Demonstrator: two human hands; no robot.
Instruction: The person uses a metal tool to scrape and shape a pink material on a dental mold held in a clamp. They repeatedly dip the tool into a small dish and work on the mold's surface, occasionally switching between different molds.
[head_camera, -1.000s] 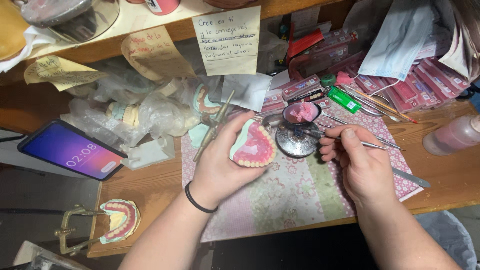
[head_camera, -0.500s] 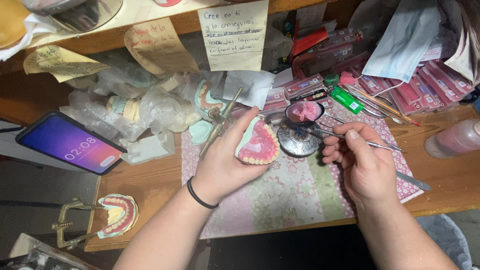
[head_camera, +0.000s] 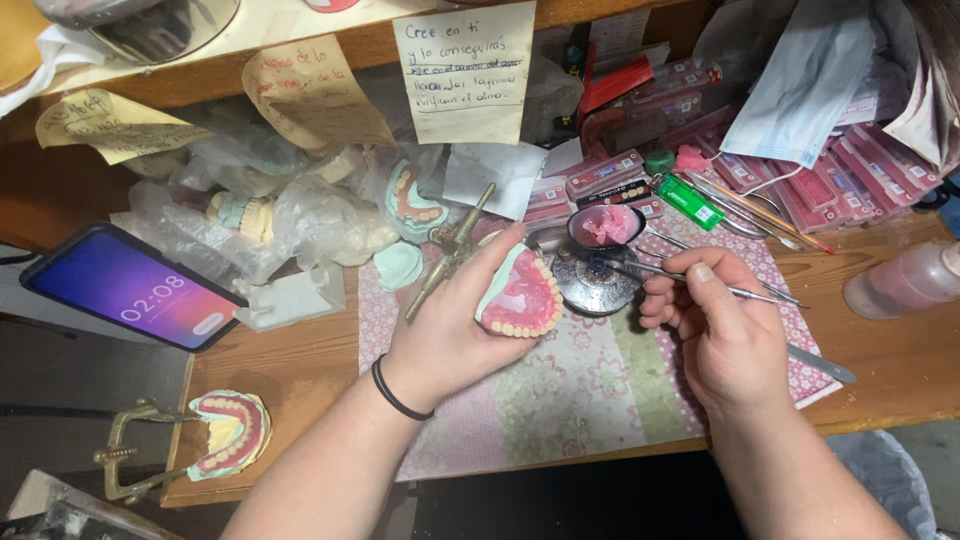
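My left hand (head_camera: 455, 330) holds a denture model (head_camera: 520, 297), pink wax with a row of teeth on a pale green plaster base, tilted over the flowered mat (head_camera: 580, 400). A black band sits on that wrist. My right hand (head_camera: 715, 320) grips a thin metal wax tool (head_camera: 650, 273); its tip reaches over a round dark metal burner (head_camera: 590, 280). Just behind it a metal spoon (head_camera: 606, 226) holds pink wax.
A lit phone (head_camera: 130, 287) lies at the left. Another denture in a brass articulator (head_camera: 225, 432) sits at the front left edge. Plastic-bagged plaster models (head_camera: 280, 215), tooth cards (head_camera: 600, 175), a green lighter (head_camera: 688, 200), a pink bottle (head_camera: 905, 280) and paper notes crowd the back.
The view has shifted slightly. My right hand has edged left, bringing the tool tip over the burner. My left hand keeps hold of the denture model.
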